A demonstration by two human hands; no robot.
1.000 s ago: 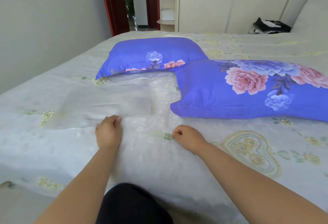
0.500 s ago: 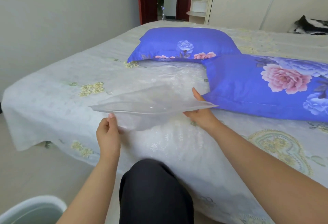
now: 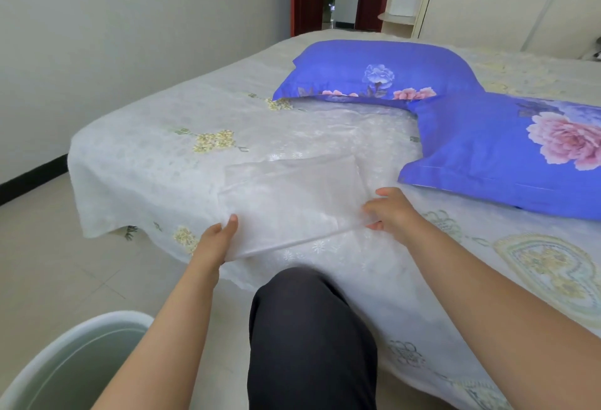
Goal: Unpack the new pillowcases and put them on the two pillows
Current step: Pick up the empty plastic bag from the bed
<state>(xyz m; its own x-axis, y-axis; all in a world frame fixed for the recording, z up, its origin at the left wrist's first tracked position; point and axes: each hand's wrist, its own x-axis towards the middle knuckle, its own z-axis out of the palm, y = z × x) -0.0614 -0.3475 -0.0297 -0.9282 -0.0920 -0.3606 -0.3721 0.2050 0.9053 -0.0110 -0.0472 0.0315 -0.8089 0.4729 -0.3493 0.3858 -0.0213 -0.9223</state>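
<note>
Two pillows in blue floral pillowcases lie on the bed: the far pillow (image 3: pixel 374 71) near the middle and the near pillow (image 3: pixel 507 156) at the right. An empty clear plastic bag (image 3: pixel 289 201) is held just above the bed's near edge. My left hand (image 3: pixel 216 240) pinches its lower left corner, thumb on top. At the bag's right edge my right hand (image 3: pixel 390 211) grips it with curled fingers. A second sheet of clear plastic (image 3: pixel 351 123) lies flat on the bed in front of the far pillow.
The bed (image 3: pixel 146 162) has a white floral cover with its corner at the left. A pale round bin (image 3: pixel 74 364) stands on the tiled floor at the lower left. My dark-trousered knee (image 3: pixel 309 328) is against the bed. A wall is at the left, a doorway behind.
The plastic bag has been lifted off the bed and drawn toward me and to the left. The view has turned left and down, bringing the bin into sight.
</note>
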